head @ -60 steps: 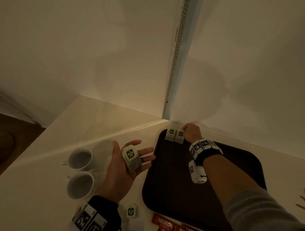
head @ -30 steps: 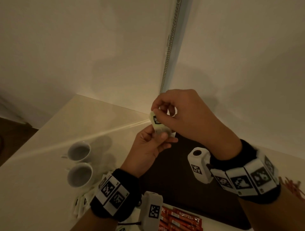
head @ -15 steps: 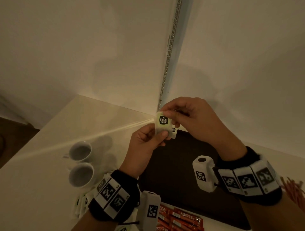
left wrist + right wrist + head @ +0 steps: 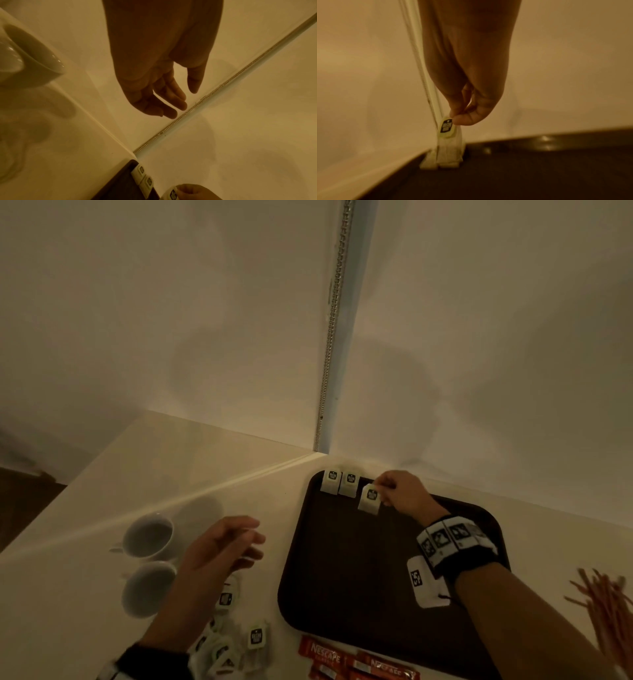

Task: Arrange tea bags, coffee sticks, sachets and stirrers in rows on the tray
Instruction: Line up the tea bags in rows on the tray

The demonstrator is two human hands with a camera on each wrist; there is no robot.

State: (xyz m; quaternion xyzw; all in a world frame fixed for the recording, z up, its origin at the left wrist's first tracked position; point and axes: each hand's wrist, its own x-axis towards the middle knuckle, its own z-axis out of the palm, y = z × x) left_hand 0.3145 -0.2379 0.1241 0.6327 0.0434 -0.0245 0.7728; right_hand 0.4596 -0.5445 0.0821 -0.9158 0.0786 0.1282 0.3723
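Hands are working apart: the right hand is pinching a tea bag by its top edge, dangling it over the far end of the tray in the middle of the frame, while the left hand is hovering relaxed and holding nothing over the counter at lower left. Two placed tea bags are lying side by side at the tray's upper-left corner. Judging by the right wrist view, the hanging bag is swinging loosely, so it is risking landing crooked or overlapping its neighbour. It is looking pale, soft and crumpled, with a dark printed tag.
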